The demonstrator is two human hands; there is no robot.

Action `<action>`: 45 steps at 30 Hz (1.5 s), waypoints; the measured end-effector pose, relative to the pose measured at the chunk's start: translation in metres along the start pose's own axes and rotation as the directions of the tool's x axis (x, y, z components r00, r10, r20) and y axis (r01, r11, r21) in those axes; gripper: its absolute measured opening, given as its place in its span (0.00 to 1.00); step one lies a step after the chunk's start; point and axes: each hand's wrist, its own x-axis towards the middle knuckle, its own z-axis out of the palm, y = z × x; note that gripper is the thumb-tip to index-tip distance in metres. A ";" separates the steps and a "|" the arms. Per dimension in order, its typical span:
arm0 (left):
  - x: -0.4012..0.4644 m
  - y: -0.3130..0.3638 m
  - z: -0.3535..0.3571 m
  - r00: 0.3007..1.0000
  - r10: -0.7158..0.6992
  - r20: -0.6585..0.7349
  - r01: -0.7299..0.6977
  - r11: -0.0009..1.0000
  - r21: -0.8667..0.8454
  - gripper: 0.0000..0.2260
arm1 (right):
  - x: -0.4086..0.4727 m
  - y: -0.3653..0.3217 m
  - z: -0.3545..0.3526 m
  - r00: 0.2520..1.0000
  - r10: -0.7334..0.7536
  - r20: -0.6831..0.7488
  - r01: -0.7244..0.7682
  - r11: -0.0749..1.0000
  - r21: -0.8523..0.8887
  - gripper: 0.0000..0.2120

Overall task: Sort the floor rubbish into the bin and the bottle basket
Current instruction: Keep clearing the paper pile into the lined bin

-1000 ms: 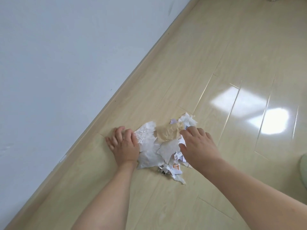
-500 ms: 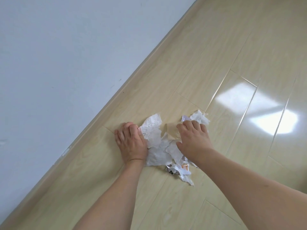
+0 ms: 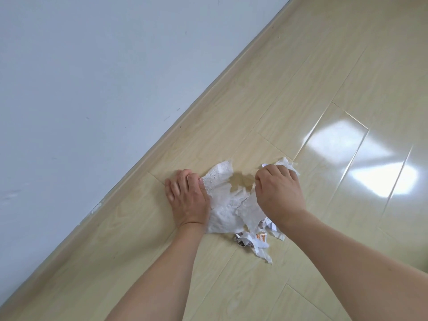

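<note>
We are kneeling over a heap of paper rubbish (image 3: 228, 205) lying on the pale wooden floor (image 3: 324, 89), close to the skirting board (image 3: 139, 163) under the grey-blue wall (image 3: 92, 77). We are pressing our left hand (image 3: 186, 200) flat on the floor against the left edge of the heap, its fingers (image 3: 183, 179) lying straight and close together, touching the white tissue. Our right hand (image 3: 279, 194) is resting on the right side of the heap, its fingers (image 3: 275, 171) curling down into the crumpled paper and gripping it. Between our hands a brownish piece (image 3: 240, 180) is lying on top of the white sheets. Printed scraps (image 3: 254, 239) are trailing out of the heap's near edge. Light is glaring off the floor to the right.
</note>
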 end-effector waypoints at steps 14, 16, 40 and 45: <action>0.007 -0.002 0.000 0.976 -0.084 0.199 0.074 0.996 0.058 0.04 | -0.042 0.021 -0.077 0.965 0.181 -0.188 -0.099 0.921 0.377 0.08; 0.016 0.003 -0.009 0.935 -0.164 0.314 0.172 0.985 0.000 0.06 | -0.058 0.032 -0.095 0.967 0.171 -0.187 -0.090 0.921 0.380 0.08; -0.089 0.371 -0.318 0.475 0.399 0.785 0.121 0.854 -0.507 0.07 | -0.386 0.198 -0.180 0.548 0.836 0.005 -0.406 0.261 0.876 0.07; -0.177 0.448 -0.316 0.383 0.473 0.793 -0.025 0.864 -0.503 0.09 | -0.451 0.256 -0.133 0.359 0.919 0.163 -0.397 -0.007 0.918 0.06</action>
